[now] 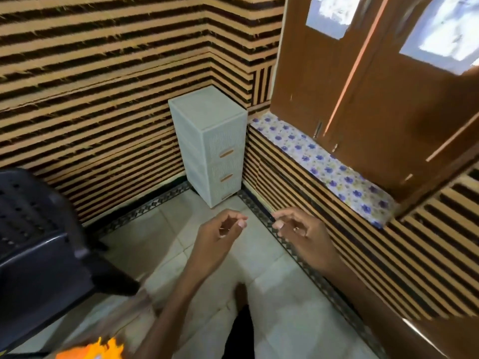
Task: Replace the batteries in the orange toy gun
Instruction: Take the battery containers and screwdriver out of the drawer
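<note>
Head view: both forearms reach forward over the tiled floor (155, 237), the hands raised side by side and apart. The left hand (221, 230) has a slack grip, fingers loosely curled toward the thumb. The right hand (302, 229) is the same, with a ring (295, 229) on one finger. The orange toy gun (97, 351) is a blur at the bottom-left edge, well apart from both.
</note>
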The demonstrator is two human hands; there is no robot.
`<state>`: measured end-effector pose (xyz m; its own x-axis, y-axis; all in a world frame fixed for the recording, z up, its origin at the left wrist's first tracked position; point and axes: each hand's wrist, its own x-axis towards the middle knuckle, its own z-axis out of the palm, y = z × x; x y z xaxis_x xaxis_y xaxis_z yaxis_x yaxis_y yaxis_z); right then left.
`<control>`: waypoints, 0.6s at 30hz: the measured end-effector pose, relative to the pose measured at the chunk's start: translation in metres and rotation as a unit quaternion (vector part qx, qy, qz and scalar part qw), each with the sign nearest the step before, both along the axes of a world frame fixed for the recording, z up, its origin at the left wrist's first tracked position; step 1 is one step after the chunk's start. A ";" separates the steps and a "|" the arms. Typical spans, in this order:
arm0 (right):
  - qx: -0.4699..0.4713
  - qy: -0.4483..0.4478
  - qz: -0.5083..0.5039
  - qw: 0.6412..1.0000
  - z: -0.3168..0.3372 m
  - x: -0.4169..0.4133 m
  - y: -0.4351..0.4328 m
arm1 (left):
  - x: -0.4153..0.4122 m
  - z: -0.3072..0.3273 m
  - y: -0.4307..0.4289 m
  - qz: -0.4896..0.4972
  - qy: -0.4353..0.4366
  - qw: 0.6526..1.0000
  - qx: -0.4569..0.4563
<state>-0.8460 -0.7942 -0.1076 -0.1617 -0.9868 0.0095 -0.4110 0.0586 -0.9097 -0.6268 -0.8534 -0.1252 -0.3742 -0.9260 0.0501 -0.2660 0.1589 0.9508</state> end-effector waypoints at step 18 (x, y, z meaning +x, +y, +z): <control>0.067 0.041 0.116 0.990 -0.089 -0.132 -0.482 | -0.114 -0.082 -0.455 0.119 -0.112 0.986 0.044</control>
